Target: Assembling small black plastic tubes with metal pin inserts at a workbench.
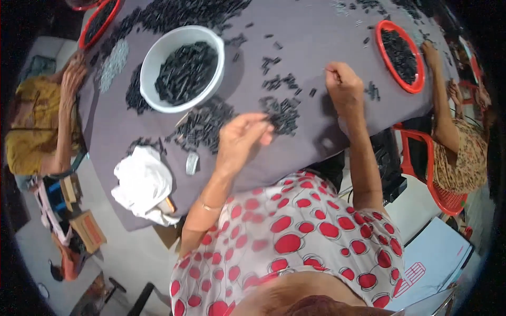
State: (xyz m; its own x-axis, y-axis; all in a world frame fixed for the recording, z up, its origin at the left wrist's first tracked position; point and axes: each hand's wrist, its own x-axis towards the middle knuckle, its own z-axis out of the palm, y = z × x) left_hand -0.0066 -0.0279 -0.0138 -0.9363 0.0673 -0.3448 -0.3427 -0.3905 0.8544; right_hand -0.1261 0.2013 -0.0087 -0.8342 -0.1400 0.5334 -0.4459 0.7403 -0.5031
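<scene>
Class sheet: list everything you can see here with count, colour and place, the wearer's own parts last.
Table: one, grey-purple, centre
Basin: one, whitish, table's upper left
Black parts: too many to count, black, in basin, baskets and heaps
Grey parts: many, pale grey, left of basin
Baskets: at least two, red, upper left and right
Bag: one, white, table's near left edge
Chair: at least one, red, right
Cardboard box: at least one, brown, lower left
Flat box: one, white, lower right
Co-workers: at least two, yellow and floral tops, left and right
Dress: one, white with red spots, lower centre
Left hand: one, bare, at a black heap
Right hand: one, bare, curled, above table
</scene>
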